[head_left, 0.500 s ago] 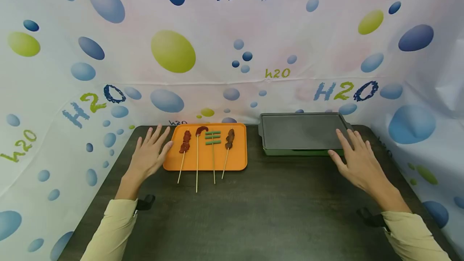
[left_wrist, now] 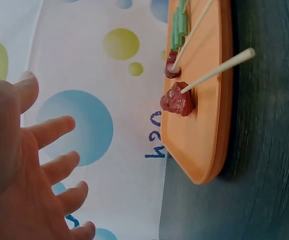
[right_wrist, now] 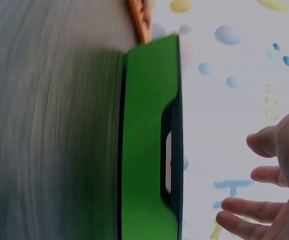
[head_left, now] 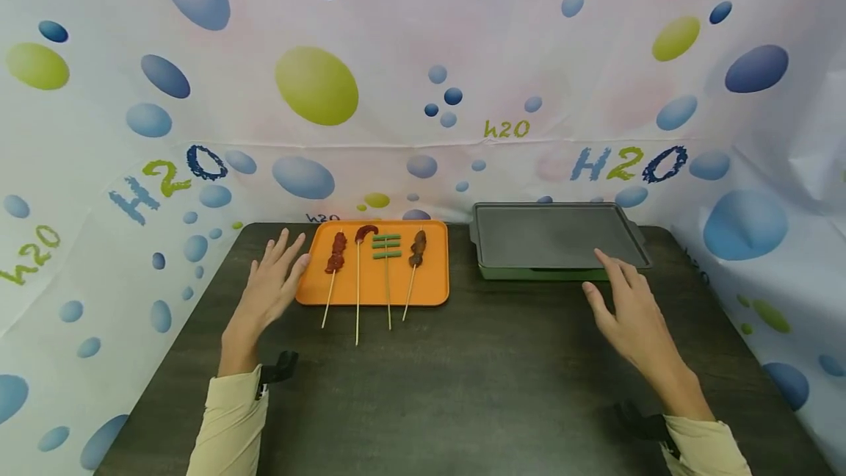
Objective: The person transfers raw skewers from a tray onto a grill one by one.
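Orange tray (head_left: 432, 285), long sideways, skewers (head_left: 335, 261) (pointing away)

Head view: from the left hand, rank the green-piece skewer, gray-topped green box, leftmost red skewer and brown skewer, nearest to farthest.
From the left hand:
1. Leftmost red skewer, left part of the orange tray.
2. Green-piece skewer, near the tray's middle.
3. Brown skewer, tray's right part.
4. Gray-topped green box, right of the tray.
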Demonstrator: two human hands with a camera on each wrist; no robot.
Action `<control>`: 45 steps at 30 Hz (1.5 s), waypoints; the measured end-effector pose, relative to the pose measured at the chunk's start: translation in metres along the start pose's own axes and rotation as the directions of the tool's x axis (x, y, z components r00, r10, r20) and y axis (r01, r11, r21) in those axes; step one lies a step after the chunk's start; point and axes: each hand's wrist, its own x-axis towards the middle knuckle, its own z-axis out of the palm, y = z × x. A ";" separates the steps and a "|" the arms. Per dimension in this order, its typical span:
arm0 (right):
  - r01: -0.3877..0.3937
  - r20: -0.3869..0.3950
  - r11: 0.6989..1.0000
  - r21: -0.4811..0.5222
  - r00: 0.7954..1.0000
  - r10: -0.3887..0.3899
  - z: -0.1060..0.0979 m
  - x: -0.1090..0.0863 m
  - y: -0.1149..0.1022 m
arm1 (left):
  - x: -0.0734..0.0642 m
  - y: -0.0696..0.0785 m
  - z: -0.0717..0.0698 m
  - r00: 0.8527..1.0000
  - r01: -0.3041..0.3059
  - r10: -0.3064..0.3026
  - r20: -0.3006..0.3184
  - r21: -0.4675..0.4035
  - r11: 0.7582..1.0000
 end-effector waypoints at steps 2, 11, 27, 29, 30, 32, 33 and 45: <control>0.012 -0.018 0.998 0.058 1.000 -0.011 0.005 -0.001 -0.008 | 0.003 0.001 0.002 1.000 0.006 -0.006 0.009 -0.031 1.000; 0.010 0.100 0.946 0.323 0.994 -0.044 0.046 -0.005 -0.043 | -0.001 -0.011 0.010 0.996 0.069 -0.064 0.062 -0.080 0.994; -0.392 0.491 0.631 0.669 0.871 0.020 0.110 0.005 -0.102 | -0.005 -0.038 0.032 0.972 0.151 -0.140 0.190 -0.042 0.988; -0.459 0.549 0.546 0.701 0.836 -0.002 0.117 0.006 -0.106 | -0.005 -0.038 0.033 0.964 0.166 -0.153 0.218 -0.042 0.985; -0.490 0.574 0.512 0.705 0.819 -0.007 0.120 0.007 -0.108 | -0.005 -0.039 0.034 0.962 0.165 -0.150 0.229 -0.047 0.985; -0.552 0.623 0.439 0.709 0.782 -0.023 0.128 0.007 -0.112 | -0.006 -0.043 0.034 0.959 0.163 -0.146 0.245 -0.050 0.985; -0.578 0.642 0.403 0.709 0.766 -0.031 0.132 0.008 -0.114 | -0.007 -0.044 0.034 0.958 0.158 -0.141 0.251 -0.051 0.986; -0.739 0.733 -0.039 0.673 0.673 -0.094 0.174 0.017 -0.139 | -0.007 -0.052 0.035 0.959 0.126 -0.108 0.262 -0.052 0.991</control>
